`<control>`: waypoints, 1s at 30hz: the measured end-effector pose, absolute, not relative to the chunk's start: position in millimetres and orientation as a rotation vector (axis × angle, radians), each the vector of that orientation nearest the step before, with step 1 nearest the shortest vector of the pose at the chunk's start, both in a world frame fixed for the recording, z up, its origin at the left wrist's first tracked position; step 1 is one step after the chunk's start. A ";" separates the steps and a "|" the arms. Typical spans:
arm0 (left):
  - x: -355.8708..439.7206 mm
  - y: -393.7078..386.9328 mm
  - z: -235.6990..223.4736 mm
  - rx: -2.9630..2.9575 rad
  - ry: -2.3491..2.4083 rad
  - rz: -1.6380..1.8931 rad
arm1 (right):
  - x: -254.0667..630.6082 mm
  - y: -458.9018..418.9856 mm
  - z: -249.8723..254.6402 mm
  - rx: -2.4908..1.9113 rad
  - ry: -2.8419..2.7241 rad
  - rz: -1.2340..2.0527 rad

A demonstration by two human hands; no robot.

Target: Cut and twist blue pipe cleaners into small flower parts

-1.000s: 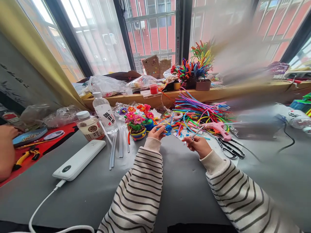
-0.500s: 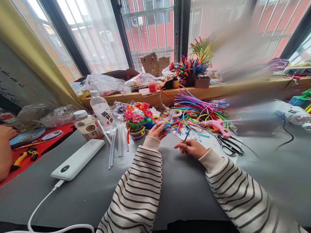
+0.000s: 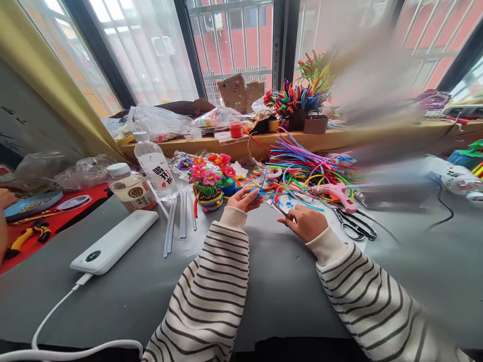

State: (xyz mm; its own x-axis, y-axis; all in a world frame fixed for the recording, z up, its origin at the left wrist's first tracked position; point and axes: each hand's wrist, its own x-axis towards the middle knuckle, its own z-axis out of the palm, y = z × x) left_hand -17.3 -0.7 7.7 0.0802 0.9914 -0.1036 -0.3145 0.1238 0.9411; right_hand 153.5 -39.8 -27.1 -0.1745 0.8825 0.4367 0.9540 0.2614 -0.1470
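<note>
R hand [image 3: 307,222], gripping small scissors [image 3: 281,210], now has them swung left vs. 0.5 s ago, so tool & work look lined up: blue fuzzy piece [image 3: 257,192] sits pinched betw. thumb & fingers of L hand [image 3: 243,200], near the tips.

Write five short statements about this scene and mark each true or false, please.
1. The right hand holds small scissors. True.
2. The left hand holds a water bottle. False: it holds a blue piece.
3. A white cable is plugged into the power bank. True.
4. The pink glue gun lies left of the potted flowers. False: the glue gun lies right of the potted flowers.
5. Yellow-handled pliers lie on a red surface. True.
</note>
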 end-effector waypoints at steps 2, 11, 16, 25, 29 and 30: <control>-15.7 0.0 6.7 0.883 1.008 1.224 | 154.3 -42.4 -24.1 -1.666 -2.107 -0.299; -22.2 11.5 2.4 0.912 1.089 1.345 | 165.4 -44.5 0.6 -1.612 -2.045 -0.051; -29.7 9.4 13.3 0.801 0.940 1.329 | 185.2 -29.5 3.5 -1.530 -2.012 0.347; -29.6 11.9 6.7 0.828 1.056 1.288 | 175.5 -38.0 -9.4 -1.274 -2.264 0.619; -29.9 11.1 8.1 0.889 1.133 1.272 | 173.3 -39.1 -10.1 -1.366 -2.209 0.383; -29.6 11.0 8.1 0.897 1.132 1.283 | 173.9 -38.6 -11.6 -1.388 -2.177 0.281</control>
State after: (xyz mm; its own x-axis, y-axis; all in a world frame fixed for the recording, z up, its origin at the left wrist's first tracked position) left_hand -29.6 11.0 8.1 -0.0612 0.9895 -0.1308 -0.2531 0.1114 0.9610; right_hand 173.9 -38.6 -11.6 -0.3256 0.8873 0.3265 0.7754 0.4482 -0.4448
